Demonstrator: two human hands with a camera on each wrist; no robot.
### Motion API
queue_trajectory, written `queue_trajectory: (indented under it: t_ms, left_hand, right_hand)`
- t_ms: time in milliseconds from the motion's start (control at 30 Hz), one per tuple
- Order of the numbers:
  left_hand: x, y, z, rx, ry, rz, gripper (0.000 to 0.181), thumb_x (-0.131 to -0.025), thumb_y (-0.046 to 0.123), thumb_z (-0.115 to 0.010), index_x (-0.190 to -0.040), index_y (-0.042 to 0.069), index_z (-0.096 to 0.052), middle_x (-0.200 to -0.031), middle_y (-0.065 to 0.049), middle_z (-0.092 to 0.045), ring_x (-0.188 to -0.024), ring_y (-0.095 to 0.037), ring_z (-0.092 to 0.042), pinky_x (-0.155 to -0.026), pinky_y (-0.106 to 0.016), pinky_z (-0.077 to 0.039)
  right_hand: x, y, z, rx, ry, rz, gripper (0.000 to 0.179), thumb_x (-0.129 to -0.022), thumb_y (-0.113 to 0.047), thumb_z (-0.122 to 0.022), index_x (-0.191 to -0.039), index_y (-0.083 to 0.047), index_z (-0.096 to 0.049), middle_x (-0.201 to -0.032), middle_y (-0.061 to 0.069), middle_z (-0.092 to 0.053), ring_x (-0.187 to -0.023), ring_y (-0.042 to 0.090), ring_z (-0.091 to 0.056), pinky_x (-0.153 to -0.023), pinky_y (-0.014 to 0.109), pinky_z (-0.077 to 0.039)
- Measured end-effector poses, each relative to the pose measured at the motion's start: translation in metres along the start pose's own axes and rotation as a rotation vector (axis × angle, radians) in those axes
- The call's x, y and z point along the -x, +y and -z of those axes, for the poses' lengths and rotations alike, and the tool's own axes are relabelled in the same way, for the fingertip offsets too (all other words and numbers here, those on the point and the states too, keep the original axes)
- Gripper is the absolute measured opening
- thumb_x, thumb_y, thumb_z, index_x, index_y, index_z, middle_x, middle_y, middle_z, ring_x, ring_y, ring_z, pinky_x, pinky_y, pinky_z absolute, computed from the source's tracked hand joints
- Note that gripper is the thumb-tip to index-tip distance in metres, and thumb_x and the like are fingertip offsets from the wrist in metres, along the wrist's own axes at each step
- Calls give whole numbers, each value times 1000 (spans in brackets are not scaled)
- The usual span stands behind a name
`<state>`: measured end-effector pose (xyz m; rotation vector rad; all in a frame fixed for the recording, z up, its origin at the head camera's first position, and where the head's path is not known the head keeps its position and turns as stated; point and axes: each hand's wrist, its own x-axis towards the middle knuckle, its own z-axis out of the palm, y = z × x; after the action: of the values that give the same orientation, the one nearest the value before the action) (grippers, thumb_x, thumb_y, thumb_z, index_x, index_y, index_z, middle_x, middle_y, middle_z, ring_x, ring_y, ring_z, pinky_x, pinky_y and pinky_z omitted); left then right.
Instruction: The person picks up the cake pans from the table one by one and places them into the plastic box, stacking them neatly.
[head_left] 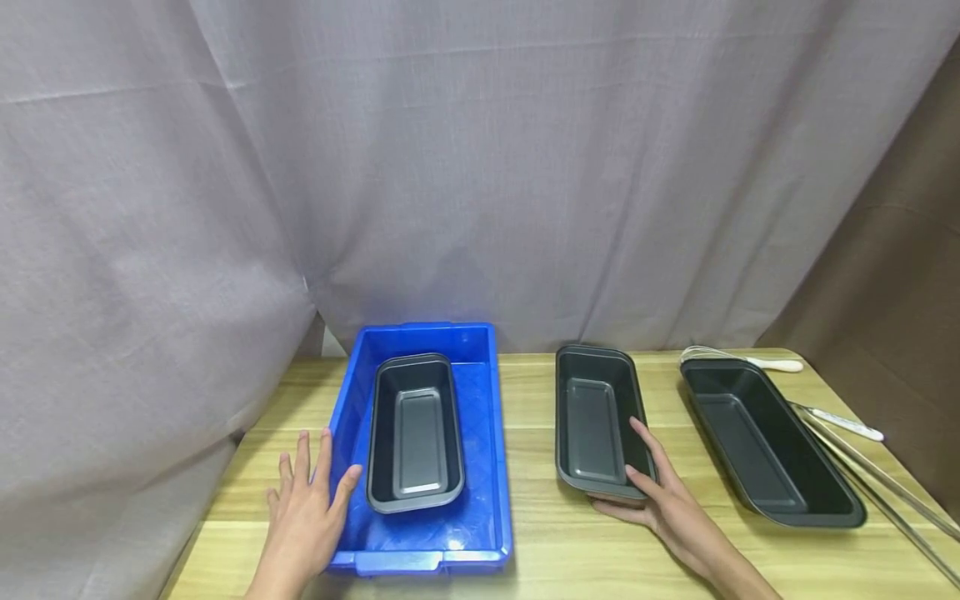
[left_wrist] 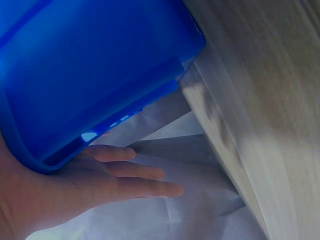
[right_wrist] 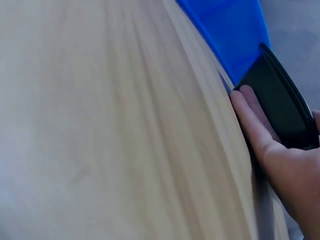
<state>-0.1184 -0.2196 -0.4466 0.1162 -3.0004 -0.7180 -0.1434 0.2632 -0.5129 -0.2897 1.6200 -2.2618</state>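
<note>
My left hand rests with spread, straight fingers against the left side of a blue plastic bin. The left wrist view shows the thumb side of that hand at the bin's rim. Inside the bin lies a dark loaf pan. My right hand grips a second dark loaf pan by its near right corner, to the right of the bin. In the right wrist view, fingers reach under this pan, and its near end looks slightly raised off the table.
A third, larger loaf pan sits further right on the wooden table. Behind it is a whisk; beside it lie a white-handled utensil and long metal rods. A grey curtain hangs along the back.
</note>
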Motion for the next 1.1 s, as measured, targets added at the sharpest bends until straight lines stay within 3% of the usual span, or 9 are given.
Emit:
queue_trajectory:
  t_ms: [133, 333, 433, 533, 633, 733, 833, 1000, 1100]
  left_hand:
    - [1, 0, 0, 1, -4, 5, 76, -119, 48, -41, -174, 0, -20, -179, -36, -6, -160, -69, -8, -118, -91, -17]
    - [1, 1, 0, 4, -20, 17, 77, -119, 49, -40, -174, 1, -19, -179, -35, -4, -160, -69, -7, -119, -91, -16]
    - [1, 1, 0, 5, -20, 19, 76, -119, 49, -40, -174, 1, -19, -179, -35, -4, -160, -69, -7, -119, -90, -16]
    - [1, 1, 0, 5, -19, 19, 76, -119, 49, -40, -175, 1, -18, -179, -35, -4, -160, -69, -7, -119, -90, -16]
    - [0, 1, 0, 2, -25, 21, 76, -119, 49, -40, -175, 1, -18, -179, -35, -3, -160, -69, -7, -119, -90, -16]
    - [0, 1, 0, -1, -32, 22, 77, -119, 50, -38, -175, 1, -17, -179, -36, -3, -160, -69, -7, -119, -90, -16]
    - [1, 1, 1, -1, -39, 21, 78, -119, 51, -38, -175, 1, -17, -179, -35, -2, -160, -69, -6, -120, -90, -16]
    - [0, 1, 1, 1, -33, 14, 77, -119, 49, -39, -175, 1, -17, -179, -35, -2, -160, -69, -6, -120, -90, -15]
    - [-1, 2, 2, -1, -31, 13, 77, -119, 49, -39, -175, 1, -17, -179, -35, -3, -160, -69, -6, -120, -90, -15]
  right_hand:
    - [-1, 1, -2, -51, 15, 37, 83, -118, -5, -40, -176, -38, 9, -172, 21, 18, -130, 21, -71, -108, 51, -60]
    - [1, -2, -8, 52, 66, 61, 81, -116, -2, -46, -178, -27, 0, -174, 10, 33, -135, 17, -67, -106, 45, -61]
    - [2, -6, -13, 167, 118, 52, 79, -114, -5, -51, -178, -24, -8, -177, 11, 34, -157, 28, -38, -108, 42, -59]
    - [2, -11, -20, 290, 154, 56, 76, -113, -8, -55, -177, -20, -15, -180, 11, 29, -165, 45, 1, -117, 57, -47]
    - [3, -15, -26, 374, 171, 70, 73, -111, -8, -58, -174, -16, -22, -183, 13, 19, -163, 48, 23, -118, 69, -37]
    - [4, -18, -32, 367, 173, 75, 68, -110, -8, -60, -170, -12, -28, -182, 12, 11, -163, 45, 20, -117, 50, -46]
    - [5, -20, -37, 334, 172, 73, 63, -109, -7, -61, -165, -9, -32, -179, 10, 3, -157, 38, 3, -99, 26, -54]
    - [5, -26, -44, 336, 140, 91, 57, -109, -6, -60, -162, -5, -36, -176, 7, -8, -154, 36, -4, -98, 31, -57]
    - [6, -32, -49, 371, 124, 98, 55, -110, -8, -60, -161, -5, -39, -177, 8, -12, -161, 40, 3, -102, 32, -55]
